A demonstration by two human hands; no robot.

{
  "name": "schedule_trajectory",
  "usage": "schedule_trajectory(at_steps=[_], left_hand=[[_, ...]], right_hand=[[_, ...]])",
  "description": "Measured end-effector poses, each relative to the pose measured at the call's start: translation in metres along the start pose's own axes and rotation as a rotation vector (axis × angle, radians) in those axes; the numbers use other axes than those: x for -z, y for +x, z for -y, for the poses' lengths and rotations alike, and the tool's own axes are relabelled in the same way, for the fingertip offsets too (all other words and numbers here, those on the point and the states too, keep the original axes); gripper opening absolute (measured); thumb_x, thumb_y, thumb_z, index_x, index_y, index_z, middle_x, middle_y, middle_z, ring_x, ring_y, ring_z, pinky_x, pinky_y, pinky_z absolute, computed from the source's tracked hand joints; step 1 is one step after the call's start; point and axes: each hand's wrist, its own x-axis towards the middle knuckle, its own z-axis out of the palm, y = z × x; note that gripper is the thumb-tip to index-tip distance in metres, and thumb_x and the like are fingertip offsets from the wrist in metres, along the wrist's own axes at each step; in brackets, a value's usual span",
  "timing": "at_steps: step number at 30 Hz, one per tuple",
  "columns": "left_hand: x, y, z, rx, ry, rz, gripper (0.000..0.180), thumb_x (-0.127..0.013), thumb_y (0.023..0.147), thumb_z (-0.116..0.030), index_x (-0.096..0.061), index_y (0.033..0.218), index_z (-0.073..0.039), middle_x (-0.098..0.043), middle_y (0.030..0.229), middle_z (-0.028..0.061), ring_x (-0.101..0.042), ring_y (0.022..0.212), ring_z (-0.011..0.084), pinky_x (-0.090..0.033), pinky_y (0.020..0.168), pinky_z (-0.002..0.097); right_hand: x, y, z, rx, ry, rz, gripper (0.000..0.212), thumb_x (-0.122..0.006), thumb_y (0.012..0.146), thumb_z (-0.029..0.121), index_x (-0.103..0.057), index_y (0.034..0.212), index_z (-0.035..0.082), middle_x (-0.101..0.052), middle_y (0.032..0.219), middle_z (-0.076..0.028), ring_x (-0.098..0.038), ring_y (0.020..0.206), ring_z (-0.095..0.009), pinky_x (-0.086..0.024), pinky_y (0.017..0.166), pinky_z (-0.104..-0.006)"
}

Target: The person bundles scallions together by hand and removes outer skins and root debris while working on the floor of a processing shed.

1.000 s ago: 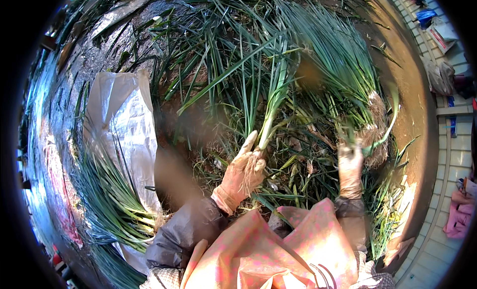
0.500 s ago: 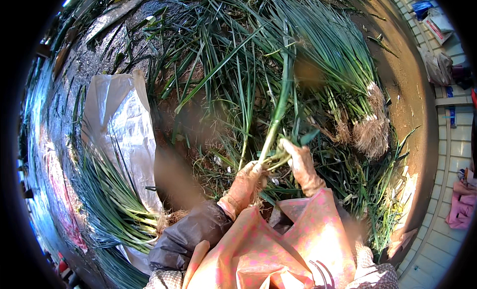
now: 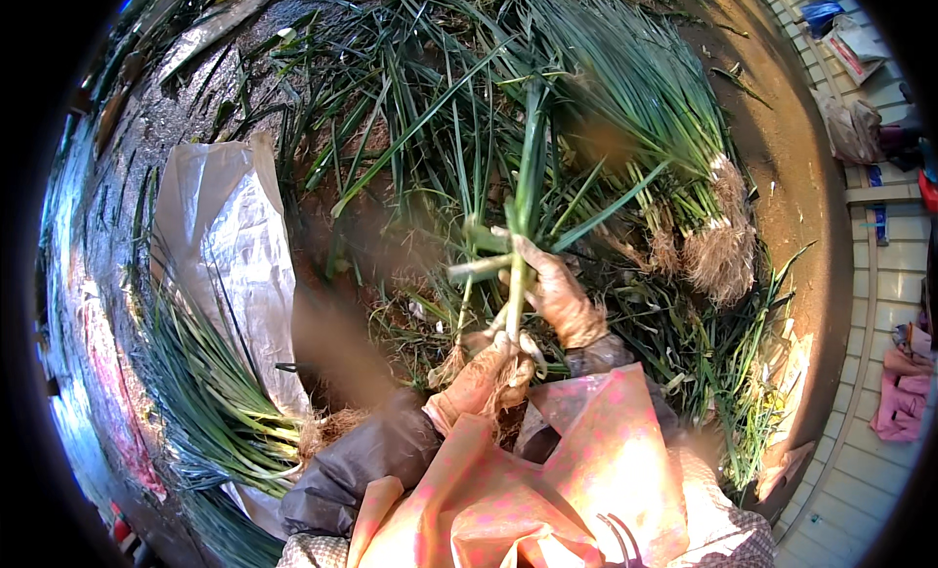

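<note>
Green leaves fan up from a long spring onion [image 3: 529,168], held upright just in front of the person's body, roots down and leaf tips away. The left grip [image 3: 476,380] is clenched around its root end, with tangled pale roots showing between and below the fingers. Higher up the stem, the right grip [image 3: 561,296] grasps the same onion; some leaves bend out to both sides there, and a pale stub [image 3: 479,266] juts to the left. Exactly how the right fingertips meet the stem is blurred.

Orange plastic with pink blotches makes up the apron [image 3: 557,470] beneath both wrists, and a dark sleeve [image 3: 357,461] covers the left forearm. Beyond the hands, loose leaves [image 3: 391,89] lie in a thick heap on the ground. To the right of the heap rests a large bunch [image 3: 640,99], its brown roots [image 3: 721,255] pointing toward the person. Well to the left, another bunch [image 3: 220,392] lies partly over a white sheet [image 3: 244,246]. Brown floor [image 3: 787,192] curves along the right, bordered by pale tiles [image 3: 879,319], with pink cloth [image 3: 904,402] near the edge.
</note>
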Motion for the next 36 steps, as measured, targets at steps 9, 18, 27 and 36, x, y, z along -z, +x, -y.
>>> schedule_trajectory(at_steps=[9,18,27,36], left_hand=[[0.013,0.007,-0.021,-0.172,-0.113,-0.596,0.033,-0.039,0.099,-0.042,-0.049,0.086,-0.013,-0.045,0.055,-0.0001,-0.036,0.039,0.0102,-0.03,0.035,0.0259],[0.026,-0.004,-0.032,-0.257,0.095,-0.42,0.02,-0.048,0.096,-0.025,-0.057,0.098,-0.007,-0.051,0.064,-0.0003,-0.043,0.046,0.0099,-0.033,0.04,0.0247],[0.031,-0.007,-0.025,-0.455,1.352,-0.633,0.041,-0.045,0.099,-0.025,-0.04,0.132,-0.003,-0.063,0.086,0.007,-0.058,0.071,0.012,-0.048,0.062,0.0289],[0.014,-0.004,-0.038,-0.398,1.565,-0.63,0.029,-0.055,0.092,-0.021,-0.055,0.117,-0.006,-0.063,0.076,0.0112,-0.061,0.062,0.0211,-0.048,0.058,0.033]], right_hand=[[-0.017,-0.078,-0.024,-0.172,-0.45,-0.216,0.037,-0.054,0.092,0.041,-0.067,0.088,0.007,-0.053,0.061,0.002,-0.044,0.047,-0.004,-0.031,0.041,-0.0195],[0.059,-0.098,-0.004,0.021,-0.069,-0.147,0.03,-0.057,0.093,0.028,-0.062,0.112,0.005,-0.06,0.082,0.001,-0.049,0.07,-0.005,-0.042,0.064,-0.0207],[-0.019,-0.029,-0.001,-0.309,-0.952,0.21,0.036,-0.067,0.084,0.033,-0.066,0.107,0.005,-0.063,0.074,-0.002,-0.052,0.067,-0.008,-0.043,0.059,-0.0294],[0.019,-0.08,0.022,0.001,-0.199,-0.211,0.033,-0.06,0.088,0.032,-0.066,0.097,0.002,-0.046,0.061,0.002,-0.041,0.052,-0.01,-0.031,0.048,-0.0249]])
